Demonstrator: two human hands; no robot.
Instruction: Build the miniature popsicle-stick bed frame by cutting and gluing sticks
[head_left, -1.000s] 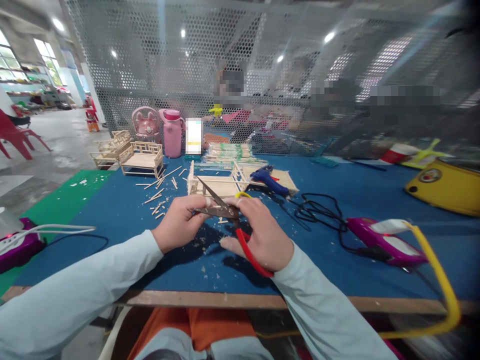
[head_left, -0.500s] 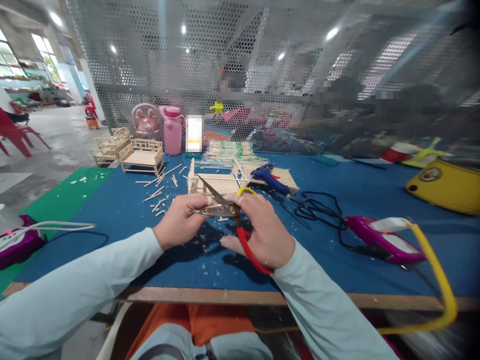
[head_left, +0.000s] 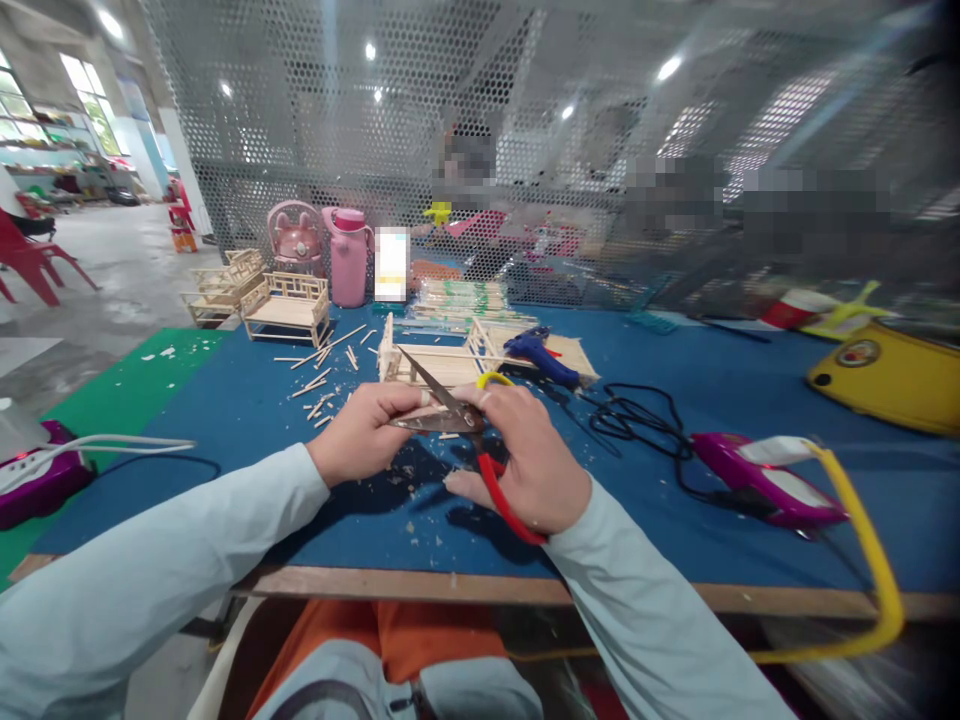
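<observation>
My right hand [head_left: 536, 455] grips a pair of scissors [head_left: 433, 388] with one red and one yellow handle, its blades spread and pointing left. Just left of the blades, my left hand [head_left: 367, 430] is closed in a pinch, its fingertips by the lower blade; what they hold is too small or hidden to make out. Beyond my hands stands a miniature wooden bench frame [head_left: 439, 362], partly covered by them. A blue glue gun [head_left: 541, 355] lies to its right on a flat wooden piece [head_left: 576, 358]. Cut stick pieces [head_left: 322, 380] are scattered left of the frame.
Finished small wooden benches [head_left: 289, 308] stand at the back left, near a pink flask [head_left: 349, 258] and a lit phone [head_left: 391, 263]. Bundled sticks [head_left: 461, 297] lie behind the frame. Black cable [head_left: 634, 415] runs to a purple power strip [head_left: 772, 480] at right.
Hardly anything differs: the view has shifted slightly, and both hands keep the same pose. The scissors' blades remain spread.
</observation>
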